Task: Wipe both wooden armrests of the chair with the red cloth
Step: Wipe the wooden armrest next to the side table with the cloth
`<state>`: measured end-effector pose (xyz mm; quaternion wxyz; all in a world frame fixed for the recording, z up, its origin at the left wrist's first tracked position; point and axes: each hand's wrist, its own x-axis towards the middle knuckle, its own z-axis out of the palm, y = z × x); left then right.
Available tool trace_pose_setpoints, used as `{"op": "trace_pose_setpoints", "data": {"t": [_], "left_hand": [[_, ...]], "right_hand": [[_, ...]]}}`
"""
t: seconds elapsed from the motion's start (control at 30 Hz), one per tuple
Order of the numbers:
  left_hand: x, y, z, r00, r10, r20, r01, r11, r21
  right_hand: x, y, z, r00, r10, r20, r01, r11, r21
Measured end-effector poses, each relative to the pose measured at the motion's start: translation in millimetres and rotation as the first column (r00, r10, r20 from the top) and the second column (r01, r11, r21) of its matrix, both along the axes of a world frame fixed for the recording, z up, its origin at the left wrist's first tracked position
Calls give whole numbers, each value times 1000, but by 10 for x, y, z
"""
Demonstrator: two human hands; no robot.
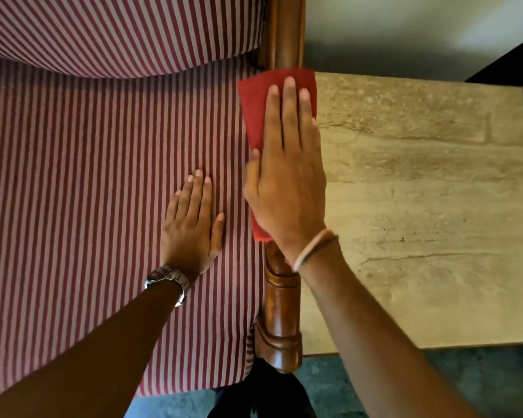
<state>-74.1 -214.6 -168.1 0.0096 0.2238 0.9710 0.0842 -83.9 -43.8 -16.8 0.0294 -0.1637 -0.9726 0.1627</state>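
Cloth of red colour lies along the wooden armrest on the right side of the chair, and our right hand presses flat on top of it with the fingers straight and together, the thumb at the inner edge of the cloth. The hand is open and does not grip; the cloth is only held down under the palm. The cloth covers the middle part of the armrest, so we see bare wood only near us, below the wrist, and far from us beside the back cushion. Our left hand rests open, palm down, on the striped seat cushion, just beside the armrest but apart from the cloth. We wear a watch on the left wrist and a thin bracelet on the right one. On the right of the armrest stands a desk with a beige stone-like top.
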Motion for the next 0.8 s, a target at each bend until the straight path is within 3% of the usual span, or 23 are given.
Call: {"op": "trace_pose_setpoints", "data": {"t": [0.2, 0.43, 0.67, 0.8], "left_hand": [[-8, -3, -39, 1000, 9, 2, -9, 1000, 2], [3, 3, -42, 1000, 9, -29, -10, 1000, -30], [11, -2, -54, 1000, 17, -11, -17, 1000, -26], [11, -13, -65, 1000, 3, -29, -5, 998, -62]], "right_hand": [[1371, -375, -21, 997, 67, 22, -66, 995, -70], [-149, 88, 1, 1000, 4, -9, -4, 999, -46], [1096, -309, -47, 996, 90, 2, -90, 993, -72], [324, -45, -50, 996, 91, -22, -93, 991, -96]]}}
